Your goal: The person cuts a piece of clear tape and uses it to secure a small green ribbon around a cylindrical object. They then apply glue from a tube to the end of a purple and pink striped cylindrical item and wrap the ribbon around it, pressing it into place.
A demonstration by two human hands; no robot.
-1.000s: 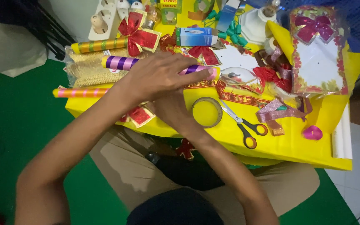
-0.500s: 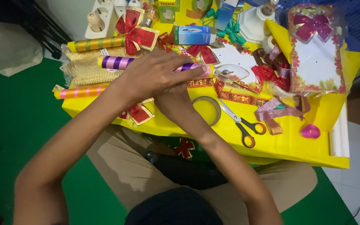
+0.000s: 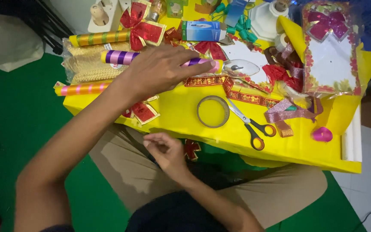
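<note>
- The left hand (image 3: 159, 71) lies flat, fingers together, over a purple-striped ribbon roll (image 3: 121, 57) on the yellow table (image 3: 181, 114).
- The right hand (image 3: 166, 150) hovers loosely curled above the lap, holding nothing, near a red bow (image 3: 191, 149).
- Scissors (image 3: 250, 122) lie beside a tape ring (image 3: 213, 111).

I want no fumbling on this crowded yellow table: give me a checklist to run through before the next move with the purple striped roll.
1. Left hand on the purple striped roll: ok, palm and fingers lie over its middle.
2. Roll gripped firmly: cannot tell, the hand hides the contact.
3. Right hand free: cannot tell, its fingers are curled below the table edge and may pinch something small.
4. Scissors within reach: ok, lying closed on the yellow table, blades toward the tape ring.
5. Tape ring unobstructed: ok, flat and apart from other things.
6. Room around the roll: not ok, red bows and other rolls crowd it.
</note>
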